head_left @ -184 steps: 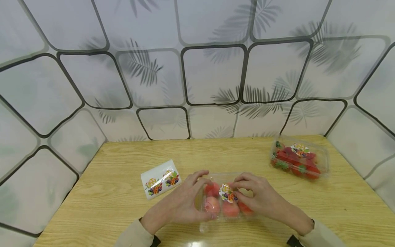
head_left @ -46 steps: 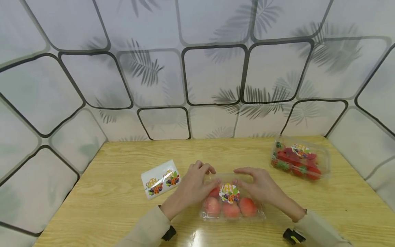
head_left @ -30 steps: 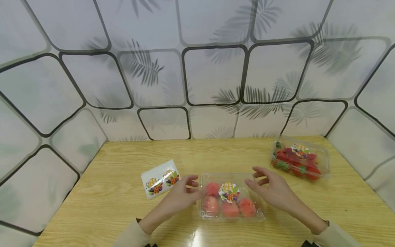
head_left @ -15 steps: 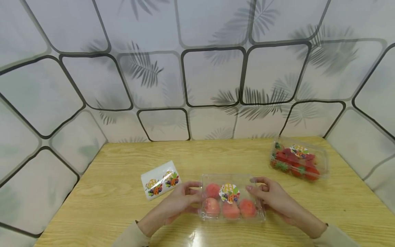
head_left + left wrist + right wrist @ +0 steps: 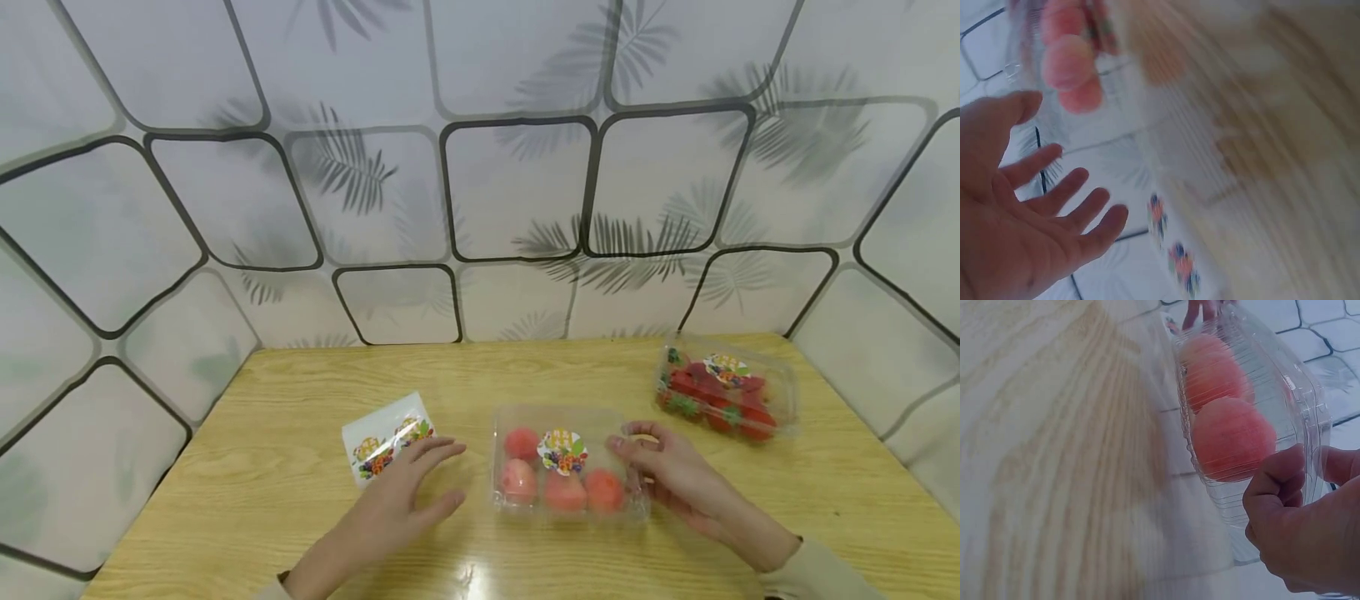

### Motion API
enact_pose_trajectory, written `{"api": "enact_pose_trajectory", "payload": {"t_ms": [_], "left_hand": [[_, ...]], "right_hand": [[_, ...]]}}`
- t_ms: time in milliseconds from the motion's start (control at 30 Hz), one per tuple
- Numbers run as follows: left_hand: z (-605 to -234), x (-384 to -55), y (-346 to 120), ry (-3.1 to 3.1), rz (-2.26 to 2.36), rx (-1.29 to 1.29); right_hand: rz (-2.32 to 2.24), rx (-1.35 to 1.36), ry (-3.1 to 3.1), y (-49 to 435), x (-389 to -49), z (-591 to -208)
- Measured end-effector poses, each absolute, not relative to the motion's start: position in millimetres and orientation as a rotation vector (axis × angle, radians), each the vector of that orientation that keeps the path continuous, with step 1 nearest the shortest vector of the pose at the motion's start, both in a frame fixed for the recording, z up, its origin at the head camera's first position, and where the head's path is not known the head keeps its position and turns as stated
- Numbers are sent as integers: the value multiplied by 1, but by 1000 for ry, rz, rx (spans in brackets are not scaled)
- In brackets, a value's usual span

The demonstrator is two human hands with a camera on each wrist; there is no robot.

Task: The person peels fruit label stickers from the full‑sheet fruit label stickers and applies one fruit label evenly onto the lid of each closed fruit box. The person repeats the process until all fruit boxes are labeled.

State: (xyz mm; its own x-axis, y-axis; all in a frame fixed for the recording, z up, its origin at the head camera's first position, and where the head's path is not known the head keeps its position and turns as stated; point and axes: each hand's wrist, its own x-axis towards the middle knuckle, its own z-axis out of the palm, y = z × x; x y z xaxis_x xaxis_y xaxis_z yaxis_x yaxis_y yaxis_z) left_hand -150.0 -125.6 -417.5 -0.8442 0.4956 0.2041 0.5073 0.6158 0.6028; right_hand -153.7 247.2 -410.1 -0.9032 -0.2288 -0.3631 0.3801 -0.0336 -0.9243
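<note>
A clear plastic clamshell box (image 5: 600, 417) of peaches (image 5: 565, 492) lies in front of me in the head view, a round fruit-print sticker (image 5: 562, 452) on its lid. My right hand (image 5: 686, 479) grips the box's right end; the right wrist view shows curled fingers (image 5: 1272, 481) and thumb pinching the plastic wall. My left hand (image 5: 390, 504) is off the box, to its left, with spread fingers and nothing held. It partly covers a white sheet of stickers (image 5: 386, 417) in the head view. In the left wrist view the palm (image 5: 1029, 244) faces the camera.
A second clear box (image 5: 780, 379) holding strawberries (image 5: 720, 408) stands at the back right of the wooden table (image 5: 262, 467), with a like sticker on its lid. Patterned fabric walls (image 5: 517, 192) close in the table at the back and sides.
Earlier my hands smoothed the sticker onto the lid, then moved to the box's two ends. The left hand has since let go and drawn left; the box has shifted slightly away with the right hand.
</note>
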Motion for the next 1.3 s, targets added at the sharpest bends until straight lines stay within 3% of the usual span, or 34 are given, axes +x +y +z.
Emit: {"api": "enact_pose_trajectory", "payload": {"t_ms": [167,467,1300], "left_hand": [[-418,-140,-150,-2686,-537,-898],[-414,-146,-178,-2745,-426,-744],[-421,-180,-205,-2811,-334,-629]], "right_hand": [[-2022,181,1833,250,-162,-408],[-2120,245,1863,251,-180,-409],[-2154,333,1954,239,-233,-413]]}}
